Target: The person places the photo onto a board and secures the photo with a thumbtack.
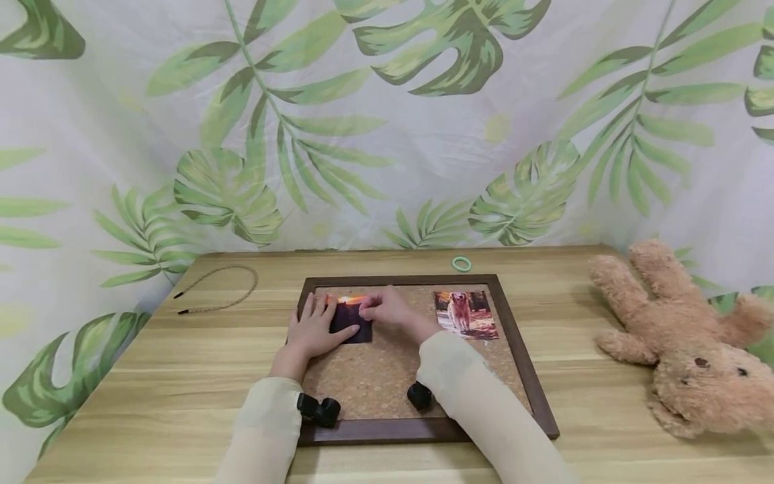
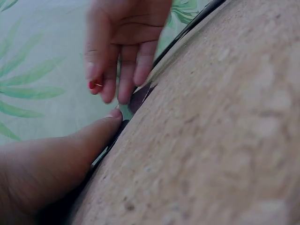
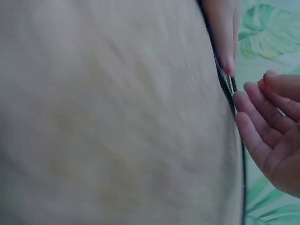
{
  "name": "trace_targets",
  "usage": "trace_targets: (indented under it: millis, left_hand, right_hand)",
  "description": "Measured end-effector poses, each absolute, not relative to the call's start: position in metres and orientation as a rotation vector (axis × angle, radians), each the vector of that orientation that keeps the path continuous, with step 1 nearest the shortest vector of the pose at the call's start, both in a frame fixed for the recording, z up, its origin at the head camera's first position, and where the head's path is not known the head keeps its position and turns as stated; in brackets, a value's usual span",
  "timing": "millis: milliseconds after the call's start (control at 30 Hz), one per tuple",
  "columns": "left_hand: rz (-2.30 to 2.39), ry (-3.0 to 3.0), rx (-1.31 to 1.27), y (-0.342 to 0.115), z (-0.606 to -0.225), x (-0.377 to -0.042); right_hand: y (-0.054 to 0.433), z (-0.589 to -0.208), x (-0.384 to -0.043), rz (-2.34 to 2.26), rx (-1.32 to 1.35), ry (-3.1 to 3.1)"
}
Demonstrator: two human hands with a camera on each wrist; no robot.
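Observation:
A framed cork board (image 1: 381, 383) lies on the wooden table. With fingers spread, my left hand (image 1: 311, 331) presses a sunset photo (image 1: 355, 331) against the board's left part. Over that photo's right side, my right hand (image 1: 392, 309) pinches a small red push pin (image 2: 95, 85) between thumb and index finger. The pin shows red at the fingertips in the right wrist view too, where the right hand (image 3: 276, 126) has its other fingers loosely extended. A photo of a golden dog (image 1: 461, 312) sits at the board's upper right.
Beyond the board's top edge lies a green ring (image 1: 461, 263). A thin braided cord (image 1: 254, 289) with dark tips curves at the back left. To the right, a plush teddy bear (image 1: 695, 349) lies on its back. A leaf-patterned cloth (image 1: 423, 148) hangs behind the table.

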State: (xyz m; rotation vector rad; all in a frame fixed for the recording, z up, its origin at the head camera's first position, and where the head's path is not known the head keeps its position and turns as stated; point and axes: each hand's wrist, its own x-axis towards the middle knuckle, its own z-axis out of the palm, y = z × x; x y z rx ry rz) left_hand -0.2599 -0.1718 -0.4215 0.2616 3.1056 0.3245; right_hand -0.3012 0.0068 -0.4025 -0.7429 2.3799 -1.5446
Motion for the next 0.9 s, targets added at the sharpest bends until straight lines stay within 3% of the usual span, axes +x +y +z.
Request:
trace_targets:
  millis: [267, 900]
  left_hand:
    - [0.302, 3.105, 0.217, -0.171, -0.419, -0.259]
    - [0.284, 3.078, 0.168, -0.172, -0.419, -0.258]
  right_hand:
    - [-0.011, -0.380, -0.314, -1.340, -0.633, 2.581]
    - [-0.042, -0.416, -0.326, -1.459, -0.376, 2.729]
